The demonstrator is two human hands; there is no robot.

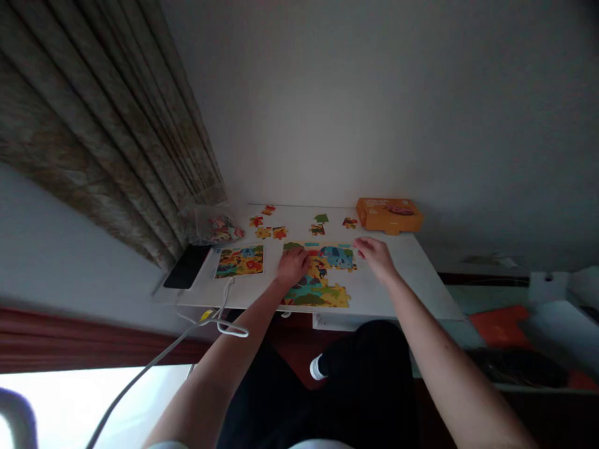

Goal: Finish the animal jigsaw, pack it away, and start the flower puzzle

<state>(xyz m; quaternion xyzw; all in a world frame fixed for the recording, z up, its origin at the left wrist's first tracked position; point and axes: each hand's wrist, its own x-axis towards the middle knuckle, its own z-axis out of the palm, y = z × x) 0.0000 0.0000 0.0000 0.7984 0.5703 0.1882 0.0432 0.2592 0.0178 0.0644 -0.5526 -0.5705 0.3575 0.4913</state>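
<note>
A partly joined jigsaw puzzle [334,295] with colourful animals lies near the table's front edge; a gap shows on its right side below the blue elephants. My left hand [292,265] rests on the puzzle's left part, fingers lying over it and hiding some of the picture. At the upper right corner of the puzzle is my right hand [375,255], its fingertips drawn together; whatever is between them is too small to make out. Several loose puzzle pieces [279,232] lie beyond the puzzle, among them a green one [321,218] and one near the box [349,222].
A picture card [240,260] of the same scene lies left of the puzzle, beside a black phone-like slab [186,267]. Behind it stands a clear bag with colourful contents [222,229]. An orange box [390,216] sits at the back right. A white cable [226,298] hangs across the front left edge.
</note>
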